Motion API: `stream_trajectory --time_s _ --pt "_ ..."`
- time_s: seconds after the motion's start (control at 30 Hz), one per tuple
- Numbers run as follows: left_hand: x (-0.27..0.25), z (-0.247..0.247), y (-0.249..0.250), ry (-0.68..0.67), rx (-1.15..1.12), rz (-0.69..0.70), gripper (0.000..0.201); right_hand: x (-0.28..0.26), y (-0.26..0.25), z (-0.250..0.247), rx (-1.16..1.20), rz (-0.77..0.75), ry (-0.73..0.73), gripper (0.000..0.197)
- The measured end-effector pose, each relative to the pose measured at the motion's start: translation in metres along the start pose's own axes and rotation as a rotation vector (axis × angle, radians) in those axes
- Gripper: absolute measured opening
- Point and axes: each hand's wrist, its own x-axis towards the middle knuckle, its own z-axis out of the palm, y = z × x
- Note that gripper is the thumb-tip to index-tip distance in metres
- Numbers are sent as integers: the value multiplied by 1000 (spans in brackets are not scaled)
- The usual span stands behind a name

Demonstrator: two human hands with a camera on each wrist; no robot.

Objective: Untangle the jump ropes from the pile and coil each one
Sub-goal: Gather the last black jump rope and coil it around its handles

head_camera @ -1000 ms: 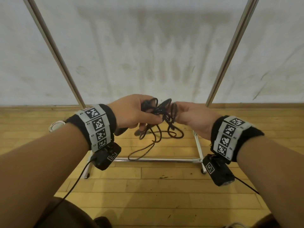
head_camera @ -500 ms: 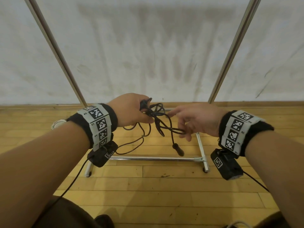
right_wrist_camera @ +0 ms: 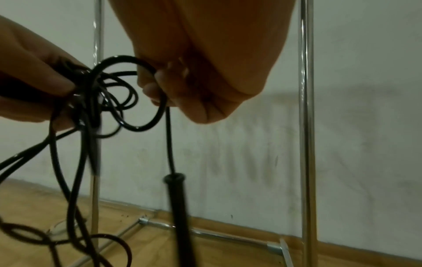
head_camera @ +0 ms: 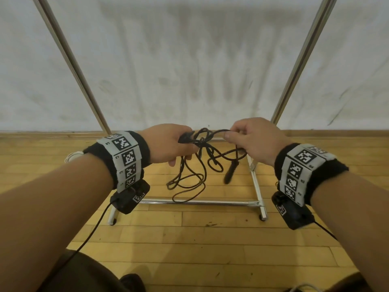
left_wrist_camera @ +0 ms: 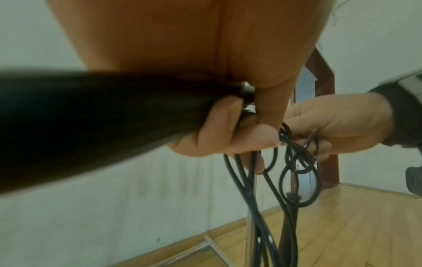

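Observation:
A tangled black jump rope [head_camera: 202, 157] hangs between both hands above the wooden floor. My left hand [head_camera: 170, 144] grips one black handle [left_wrist_camera: 91, 122] together with several strands of cord. My right hand [head_camera: 250, 138] pinches a loop of the cord [right_wrist_camera: 128, 61] just right of the knot. The other handle [head_camera: 230, 172] dangles free below the right hand on a straight length of cord [right_wrist_camera: 169, 140]. Loose loops [head_camera: 187, 184] hang down toward the floor.
A chrome rack stands ahead, with two slanted uprights [head_camera: 69, 60] [head_camera: 303, 57] and a base bar [head_camera: 195, 202] on the floor under the rope. A white wall is behind it. A white coiled rope [head_camera: 72, 155] lies on the floor behind my left wrist.
My right hand moved up and closed its fingers on a loop of the cord. The free handle swung right and now hangs below that hand. The left hand kept its hold.

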Motion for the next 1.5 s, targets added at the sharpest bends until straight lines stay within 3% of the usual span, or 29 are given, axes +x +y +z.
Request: stream_trajectory --time_s 0.13,0.27,0.33,0.47,0.57,0.63,0.8,0.93,1.07,1.2,1.27,1.33,1.43,1.5 --pt "5 -2 4 26 57 -19 17 -2 -21 -7 -75 -141 114 21" --pt "10 -2 8 81 77 -105 22 -12 -39 -17 -178 -313 3 19" --pt "12 -1 9 134 71 -155 30 -19 -44 -23 -112 -333 -26 23" --pt "10 -3 11 222 8 -196 31 -25 -50 -28 -142 -257 -84 25" --pt "9 -4 12 251 -58 -163 20 -27 -53 -21 -196 -210 -117 25" --pt "7 -2 15 255 -88 -129 24 -28 -54 -15 -165 -165 -105 27" --pt "1 2 24 175 -35 -44 17 -26 -54 0 -207 -28 -34 35" --pt "-1 7 25 91 -222 -23 11 -28 -55 16 -255 57 -104 37" --pt "-1 10 27 121 -360 33 8 -31 -57 27 -79 110 -162 38" --pt "-1 10 25 169 -387 70 11 -37 -63 31 424 237 -331 25" --pt "-1 8 23 168 -400 84 14 -37 -61 25 479 253 -391 23" --pt "-2 5 21 135 -395 96 17 -32 -55 14 355 195 -292 25" --pt "-5 4 21 41 -344 124 21 -23 -42 -8 30 72 102 26" --pt "-4 5 23 -5 -313 154 26 -20 -36 -14 -10 38 141 34"
